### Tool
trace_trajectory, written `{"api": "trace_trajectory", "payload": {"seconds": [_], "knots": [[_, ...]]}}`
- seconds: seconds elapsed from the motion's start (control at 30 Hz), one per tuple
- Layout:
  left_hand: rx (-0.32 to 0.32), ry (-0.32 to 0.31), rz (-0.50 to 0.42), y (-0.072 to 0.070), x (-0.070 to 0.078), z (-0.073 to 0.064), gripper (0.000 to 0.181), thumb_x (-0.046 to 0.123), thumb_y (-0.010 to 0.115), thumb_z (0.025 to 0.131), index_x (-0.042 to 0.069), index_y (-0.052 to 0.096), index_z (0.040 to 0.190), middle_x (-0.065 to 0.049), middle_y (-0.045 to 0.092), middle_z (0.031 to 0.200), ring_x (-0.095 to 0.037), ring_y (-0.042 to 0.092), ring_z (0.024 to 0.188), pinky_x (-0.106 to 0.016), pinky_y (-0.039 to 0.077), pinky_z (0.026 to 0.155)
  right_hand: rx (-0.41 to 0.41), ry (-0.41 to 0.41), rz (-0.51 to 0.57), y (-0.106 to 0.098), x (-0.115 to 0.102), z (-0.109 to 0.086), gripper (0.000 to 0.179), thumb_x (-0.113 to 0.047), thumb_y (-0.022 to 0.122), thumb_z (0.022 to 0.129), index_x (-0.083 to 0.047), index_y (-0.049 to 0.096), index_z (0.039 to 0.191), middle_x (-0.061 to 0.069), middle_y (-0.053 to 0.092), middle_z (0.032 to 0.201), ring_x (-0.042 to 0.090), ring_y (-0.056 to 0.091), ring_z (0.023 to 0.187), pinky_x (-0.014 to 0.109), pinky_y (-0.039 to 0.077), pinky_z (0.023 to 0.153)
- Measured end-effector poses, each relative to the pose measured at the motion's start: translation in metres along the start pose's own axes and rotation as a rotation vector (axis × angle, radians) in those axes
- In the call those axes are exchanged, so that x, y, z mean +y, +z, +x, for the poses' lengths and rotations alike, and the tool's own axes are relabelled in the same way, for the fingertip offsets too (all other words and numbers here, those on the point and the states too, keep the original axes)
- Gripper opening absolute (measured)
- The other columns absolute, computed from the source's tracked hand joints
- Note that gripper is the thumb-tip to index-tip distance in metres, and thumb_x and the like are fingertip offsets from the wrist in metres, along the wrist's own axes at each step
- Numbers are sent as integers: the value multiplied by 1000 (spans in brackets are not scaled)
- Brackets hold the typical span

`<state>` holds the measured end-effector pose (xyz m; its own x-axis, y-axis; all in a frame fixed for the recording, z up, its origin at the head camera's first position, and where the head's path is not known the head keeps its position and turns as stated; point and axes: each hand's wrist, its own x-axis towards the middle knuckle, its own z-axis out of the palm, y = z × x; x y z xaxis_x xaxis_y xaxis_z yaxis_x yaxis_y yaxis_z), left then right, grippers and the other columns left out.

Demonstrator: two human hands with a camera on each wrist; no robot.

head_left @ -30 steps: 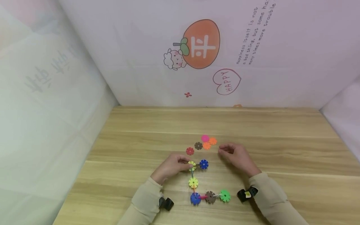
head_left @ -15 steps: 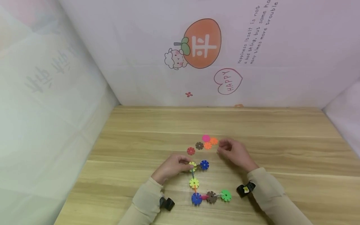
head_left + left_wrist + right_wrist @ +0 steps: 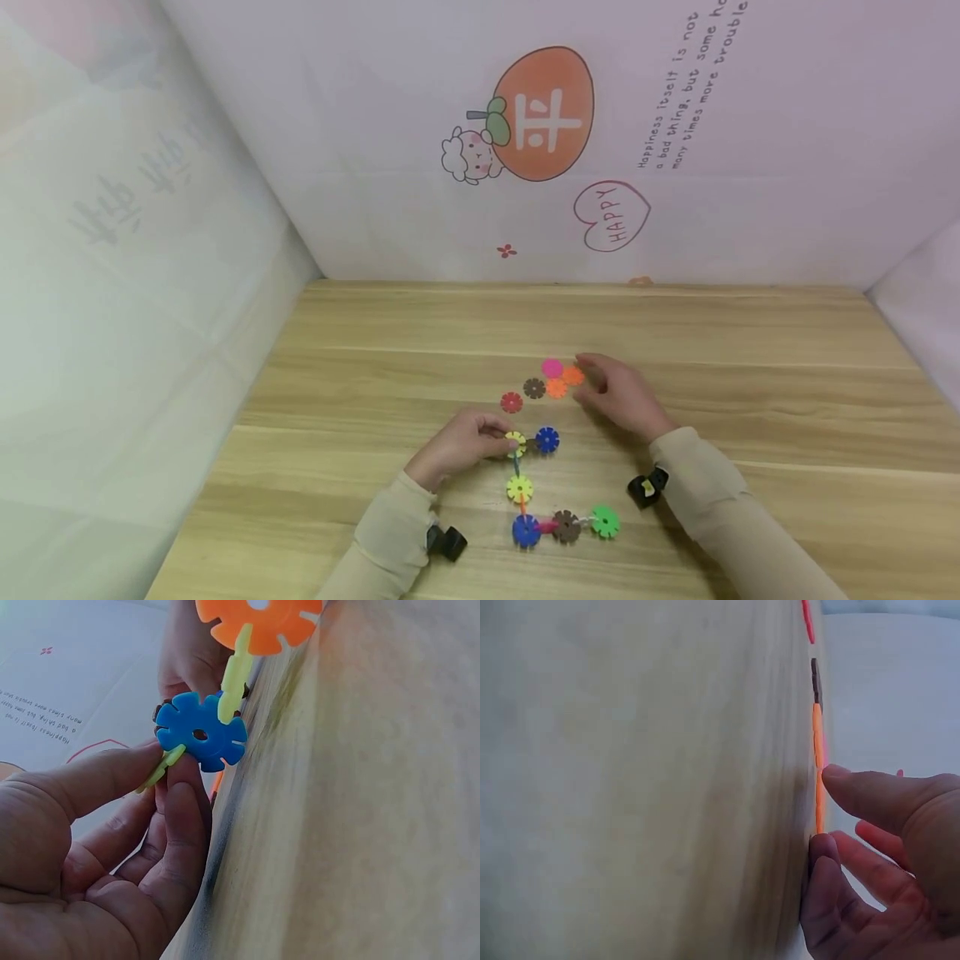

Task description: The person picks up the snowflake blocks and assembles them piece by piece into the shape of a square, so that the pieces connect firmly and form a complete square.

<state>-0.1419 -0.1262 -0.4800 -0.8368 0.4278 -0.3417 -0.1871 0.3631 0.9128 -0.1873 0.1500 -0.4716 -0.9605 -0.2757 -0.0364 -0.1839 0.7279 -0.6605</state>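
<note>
My left hand [image 3: 461, 448] pinches a yellow notched disc [image 3: 160, 771] between thumb and fingers. That disc belongs to a linked chain of snowflake building discs. A blue disc [image 3: 187, 724] slots into it, and beyond lies an end disc in dark blue [image 3: 547, 440]. Down the chain come another yellow disc [image 3: 520, 489], a blue corner disc [image 3: 527, 531], a brown disc [image 3: 567, 527] and a green disc [image 3: 605, 522]. My right hand [image 3: 622, 396] is at the loose orange disc [image 3: 573, 376], thumb and fingers apart at its edge.
Loose discs lie flat beyond the chain: a pink disc [image 3: 552, 367], a second orange disc [image 3: 557, 388], a brown one [image 3: 534, 388] and a red one [image 3: 512, 402]. A printed cloth [image 3: 405, 200] hangs behind the wooden table [image 3: 360, 350].
My right hand has moved left and farther back, up to the orange discs, its thumb and fingers spreading apart. The left hand keeps its pinch on the yellow disc.
</note>
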Motion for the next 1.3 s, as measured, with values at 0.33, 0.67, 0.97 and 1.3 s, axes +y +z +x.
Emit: {"api": "trace_trajectory", "payload": {"seconds": [0.33, 0.67, 0.97, 1.3], "knots": [[-8, -10, 6, 0, 0, 1, 17, 17, 73, 89, 9, 73, 104, -2, 69, 93, -13, 64, 83, -28, 55, 75, -6, 18, -78, 3, -4, 8, 46, -11, 70, 90, 0, 57, 133, 21, 63, 128, 34, 65, 104, 50, 54, 90], [-15, -22, 4, 0, 2, -2, 19, 18, 73, 89, 8, 73, 106, -3, 69, 95, -14, 64, 84, -30, 55, 78, 14, 9, 48, 2, 6, -13, 19, -13, 73, 88, -4, 72, 106, 7, 72, 96, 17, 63, 86, 35, 54, 78], [-19, -20, 19, 0, 1, -1, 21, 19, 72, 90, 8, 72, 107, -2, 70, 94, -14, 65, 83, -29, 55, 77, -17, 86, 163, 2, 11, -41, 19, -31, 69, 92, -16, 75, 102, 1, 73, 101, 15, 63, 90, 25, 53, 76], [-20, -20, 34, 1, 0, 2, 22, 20, 72, 90, 8, 72, 108, -2, 70, 95, -13, 65, 84, -27, 54, 77, 0, -44, 131, 11, 8, -55, 11, -24, 75, 87, -21, 75, 98, -6, 74, 96, 7, 66, 85, 21, 54, 75]]}}
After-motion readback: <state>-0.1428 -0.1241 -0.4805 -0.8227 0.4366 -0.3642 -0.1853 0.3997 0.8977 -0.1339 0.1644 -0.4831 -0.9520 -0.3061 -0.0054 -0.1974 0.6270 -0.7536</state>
